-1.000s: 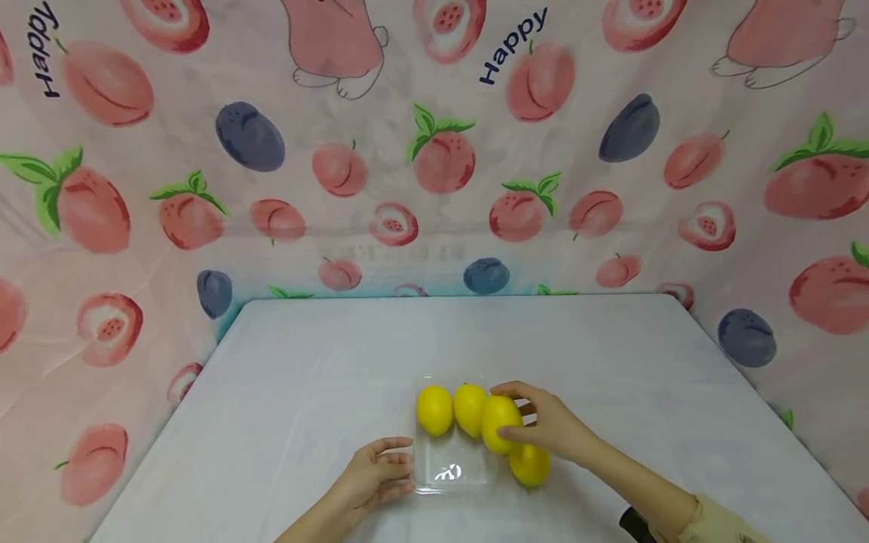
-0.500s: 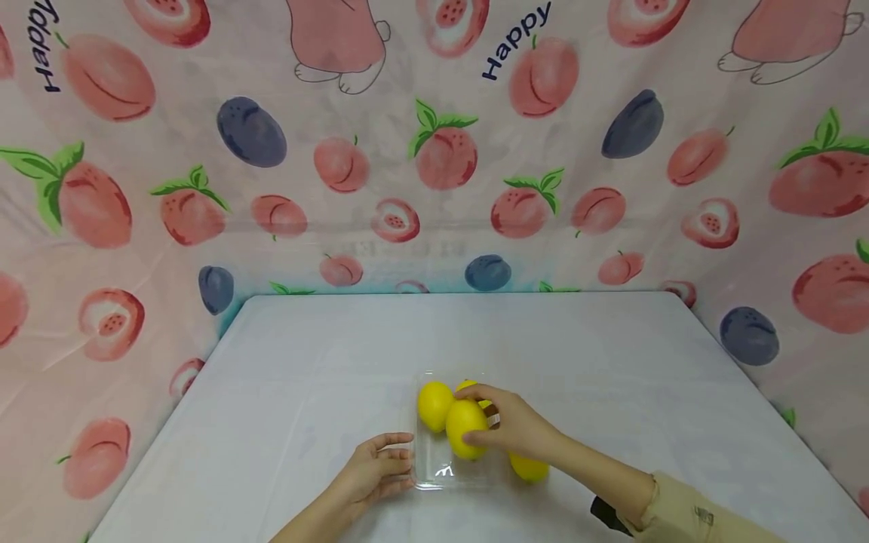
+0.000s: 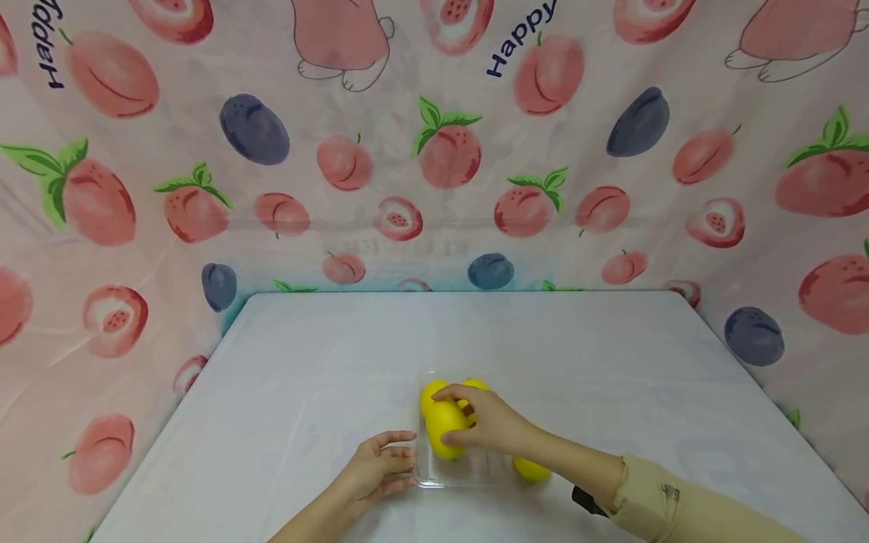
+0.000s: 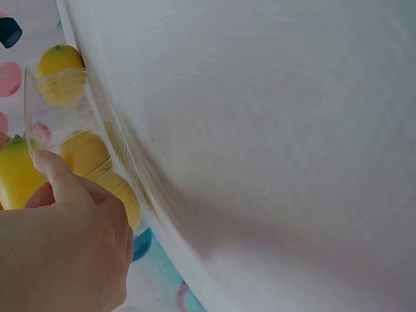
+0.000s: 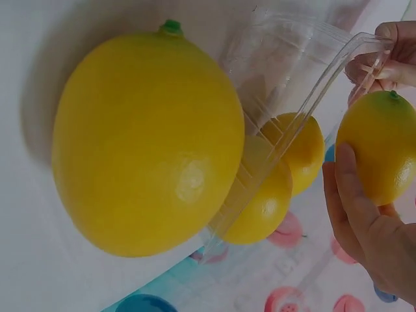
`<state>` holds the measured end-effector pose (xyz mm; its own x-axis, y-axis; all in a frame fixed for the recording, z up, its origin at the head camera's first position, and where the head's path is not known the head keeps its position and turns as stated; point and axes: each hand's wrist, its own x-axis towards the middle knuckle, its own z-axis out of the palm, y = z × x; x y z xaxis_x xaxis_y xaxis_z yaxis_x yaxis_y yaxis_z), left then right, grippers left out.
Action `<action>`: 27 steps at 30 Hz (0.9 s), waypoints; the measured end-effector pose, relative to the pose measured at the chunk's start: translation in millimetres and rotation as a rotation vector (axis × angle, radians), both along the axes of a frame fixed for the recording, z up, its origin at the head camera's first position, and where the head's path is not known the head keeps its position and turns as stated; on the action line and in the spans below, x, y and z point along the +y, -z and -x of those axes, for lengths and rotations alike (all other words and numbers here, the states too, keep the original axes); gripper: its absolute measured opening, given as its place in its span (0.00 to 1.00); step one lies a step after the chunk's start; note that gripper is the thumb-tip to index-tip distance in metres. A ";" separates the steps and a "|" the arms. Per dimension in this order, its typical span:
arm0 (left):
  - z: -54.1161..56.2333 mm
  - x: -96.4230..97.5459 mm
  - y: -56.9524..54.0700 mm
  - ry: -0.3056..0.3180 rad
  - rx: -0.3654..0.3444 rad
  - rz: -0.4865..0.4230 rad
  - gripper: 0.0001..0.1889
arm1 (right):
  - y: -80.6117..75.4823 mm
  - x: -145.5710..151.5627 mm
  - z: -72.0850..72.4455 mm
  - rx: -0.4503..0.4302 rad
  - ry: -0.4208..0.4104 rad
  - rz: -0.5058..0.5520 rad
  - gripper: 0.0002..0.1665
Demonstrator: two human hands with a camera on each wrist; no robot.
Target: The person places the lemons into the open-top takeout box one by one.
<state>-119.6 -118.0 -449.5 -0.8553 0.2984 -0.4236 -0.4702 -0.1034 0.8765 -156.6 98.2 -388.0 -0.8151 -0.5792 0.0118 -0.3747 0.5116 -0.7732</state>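
In the head view, my right hand [image 3: 494, 424] grips a yellow lemon [image 3: 445, 439] between thumb and fingers, above a clear plastic container [image 3: 441, 477]. Two more lemons lie at the container's back, partly hidden by that hand and its lemon; the right wrist view shows these lemons [image 5: 302, 153] through the clear wall. My left hand [image 3: 375, 469] touches the container's left side with extended fingertips. Another lemon [image 3: 531, 470] sits on the table right of the container, partly under the right forearm; this same lemon [image 5: 149, 149] looms large in the right wrist view.
A white-covered table [image 3: 326, 354] spreads around the container. Behind it and at both sides hangs a pink cloth [image 3: 305, 173] printed with fruit. A dark device [image 3: 587, 501] is at the right wrist.
My right hand has carried its lemon leftward, from the container's right edge to over its left part, now covering much of the back lemons. The left hand stays at the container's side.
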 end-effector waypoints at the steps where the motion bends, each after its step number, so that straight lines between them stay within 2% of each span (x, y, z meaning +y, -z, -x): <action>1: 0.1 -0.2 -0.2 0.001 0.000 -0.001 0.23 | 0.7 -0.9 0.3 -0.008 -0.001 0.002 0.27; 7: -0.2 -1.0 -0.1 0.004 0.002 0.007 0.23 | 8.3 -4.8 0.6 -0.037 -0.009 -0.005 0.27; 18: -0.7 -1.6 1.2 -0.004 -0.005 0.001 0.22 | 17.4 -11.9 -5.7 -0.015 0.013 -0.022 0.28; 23: -0.9 -1.3 0.9 -0.016 -0.009 -0.003 0.23 | 20.0 -11.7 -8.8 -0.057 0.015 -0.009 0.23; 27: -0.5 -1.4 0.3 -0.025 -0.013 -0.001 0.23 | 21.0 -9.8 -7.6 -0.042 0.004 -0.009 0.20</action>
<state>-119.1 -119.4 -449.8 -0.8569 0.2771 -0.4348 -0.4791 -0.1163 0.8700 -149.0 88.4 -409.0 -0.8172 -0.5757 -0.0271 -0.3402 0.5197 -0.7837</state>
